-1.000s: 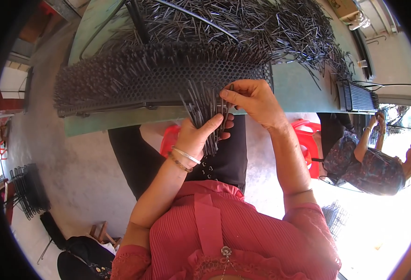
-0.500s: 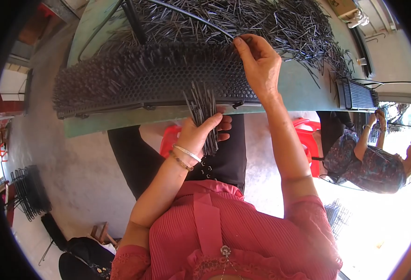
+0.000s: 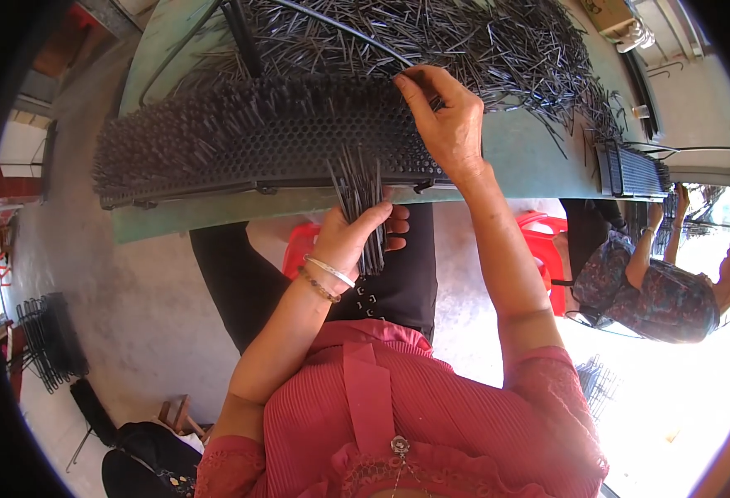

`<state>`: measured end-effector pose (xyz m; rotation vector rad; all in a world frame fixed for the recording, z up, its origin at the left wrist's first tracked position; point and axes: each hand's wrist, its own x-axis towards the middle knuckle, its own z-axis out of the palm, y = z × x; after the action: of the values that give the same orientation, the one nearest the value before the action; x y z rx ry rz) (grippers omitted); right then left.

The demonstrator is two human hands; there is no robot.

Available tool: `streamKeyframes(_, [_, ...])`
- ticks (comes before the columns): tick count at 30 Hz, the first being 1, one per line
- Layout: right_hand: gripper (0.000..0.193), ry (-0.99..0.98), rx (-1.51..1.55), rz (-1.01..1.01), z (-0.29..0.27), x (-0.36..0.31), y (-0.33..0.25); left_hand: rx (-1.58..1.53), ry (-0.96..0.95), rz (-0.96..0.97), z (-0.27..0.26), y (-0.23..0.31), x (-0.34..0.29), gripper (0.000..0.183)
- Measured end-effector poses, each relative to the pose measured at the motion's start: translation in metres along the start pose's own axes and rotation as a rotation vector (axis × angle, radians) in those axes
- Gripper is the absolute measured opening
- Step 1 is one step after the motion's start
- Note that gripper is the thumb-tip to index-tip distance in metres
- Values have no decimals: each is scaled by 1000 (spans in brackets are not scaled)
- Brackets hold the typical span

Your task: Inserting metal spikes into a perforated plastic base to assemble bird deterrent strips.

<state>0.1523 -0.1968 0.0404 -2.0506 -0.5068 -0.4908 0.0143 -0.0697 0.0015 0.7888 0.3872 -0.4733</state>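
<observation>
Right hand [image 3: 445,116], fingertips pinched together over the long black perforated panel [image 3: 315,143] at upper centre, grip contents hidden, seems mid-insertion, calling next for a fresh pick from the bundle of slender black sticks [image 3: 357,184] the left hand [image 3: 353,231] clasps mid-frame.

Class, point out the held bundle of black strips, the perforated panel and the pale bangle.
Bundle of black strips [image 3: 357,189], head view: its upper part.
Perforated panel [image 3: 294,148], head view: its bare face.
Pale bangle [image 3: 330,270], head view: middle of its band.
</observation>
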Motion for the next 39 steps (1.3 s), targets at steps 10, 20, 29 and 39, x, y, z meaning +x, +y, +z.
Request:
streamKeyframes(10, [15,-35,5,1,1,0,6,19,6,-1,-4,-1,0,26])
streamKeyframes(20, [20,14,-387,-332,4,-2,20,19,-76,2,-4,-2,2,31])
streamKeyframes(29, [15,3,-351,-325,-5,-5,21,5,-112,4,0,1,0,30])
streamKeyframes(39, [24,-596,348,522,-36,-44,-23,-74,-98,64,4,5,2,25])
